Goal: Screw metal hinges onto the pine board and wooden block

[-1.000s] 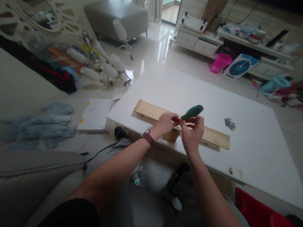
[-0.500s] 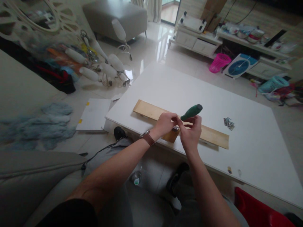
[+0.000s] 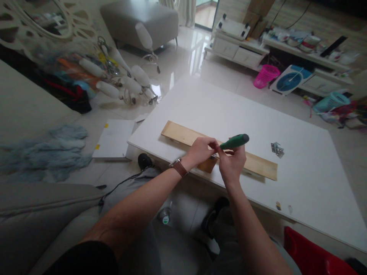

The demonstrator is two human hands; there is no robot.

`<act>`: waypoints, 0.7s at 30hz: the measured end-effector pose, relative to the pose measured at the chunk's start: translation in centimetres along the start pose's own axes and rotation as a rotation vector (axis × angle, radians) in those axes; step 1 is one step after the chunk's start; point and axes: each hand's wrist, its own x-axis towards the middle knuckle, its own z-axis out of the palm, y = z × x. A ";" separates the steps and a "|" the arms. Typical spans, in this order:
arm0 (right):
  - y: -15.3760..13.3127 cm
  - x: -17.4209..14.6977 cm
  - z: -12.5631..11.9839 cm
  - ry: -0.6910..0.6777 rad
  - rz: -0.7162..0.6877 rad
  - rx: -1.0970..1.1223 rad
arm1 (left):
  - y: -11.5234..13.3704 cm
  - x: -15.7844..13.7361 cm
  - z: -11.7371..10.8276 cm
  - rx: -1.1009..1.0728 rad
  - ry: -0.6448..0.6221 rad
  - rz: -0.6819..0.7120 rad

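A long strip of wood (image 3: 181,133) lies across the white tabletop (image 3: 229,103), with a shorter wooden piece (image 3: 207,165) jutting from its near side at the middle. My right hand (image 3: 231,165) is closed on a screwdriver (image 3: 235,141), its green handle tilted up and to the right. Beside it, my left hand (image 3: 202,149) is pinched at the joint of the two pieces; whatever its fingertips hold is hidden. A bit of shiny metal shows under the fingers. The screwdriver's tip is out of sight behind them.
Several metal brackets (image 3: 277,149) lie on the right of the table. Two small items, one dark and yellow (image 3: 278,206), sit near its front edge. A red stool (image 3: 312,254) stands at lower right, a white panel (image 3: 113,138) on the floor at left.
The screwdriver's handle has tipped down and to the right, with my right hand shifting slightly along with it. My left hand stays at the joint.
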 end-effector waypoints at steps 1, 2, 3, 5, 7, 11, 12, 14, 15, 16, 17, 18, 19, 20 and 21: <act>0.0 0.0 0.0 0.000 0.003 0.006 | 0.0 0.0 -0.1 0.000 -0.012 0.011; 0.0 -0.1 0.0 -0.001 0.004 0.014 | 0.0 0.1 -0.2 0.003 -0.027 0.021; -0.1 -0.1 0.0 -0.004 0.001 0.024 | 0.0 0.1 -0.3 0.010 -0.046 0.030; -0.2 -0.1 0.0 -0.015 -0.010 0.047 | 0.1 0.1 -0.5 0.030 -0.079 0.036; -0.2 -0.2 0.1 -0.031 -0.024 0.063 | 0.2 0.1 -0.6 0.043 -0.088 0.028; -0.3 0.0 0.2 -0.028 -0.039 0.037 | 0.2 0.0 -0.3 0.055 -0.035 -0.026; -0.3 0.0 0.2 -0.024 -0.037 0.027 | 0.2 0.0 -0.2 0.055 -0.020 -0.041; -0.3 0.0 0.1 -0.028 -0.026 0.022 | 0.1 0.0 0.0 0.044 -0.005 -0.055; -0.3 0.0 0.1 -0.031 -0.021 0.023 | 0.0 0.0 0.0 0.033 -0.003 -0.053; -0.3 0.0 0.0 -0.033 -0.019 0.026 | 0.0 0.0 0.0 0.020 -0.005 -0.048; -0.3 0.0 0.0 -0.034 -0.017 0.031 | 0.0 0.0 -0.1 0.006 -0.011 -0.039; -0.3 -0.1 0.0 -0.032 -0.014 0.037 | 0.0 0.1 -0.2 -0.008 -0.022 -0.028; -0.4 -0.1 0.0 -0.032 -0.010 0.045 | 0.0 0.1 -0.3 -0.020 -0.037 -0.016; -0.4 -0.1 0.0 -0.034 -0.004 0.054 | 0.0 0.2 -0.5 -0.029 -0.055 -0.003; -0.4 0.0 0.0 -0.040 0.002 0.064 | 0.1 0.2 -0.6 -0.034 -0.074 0.009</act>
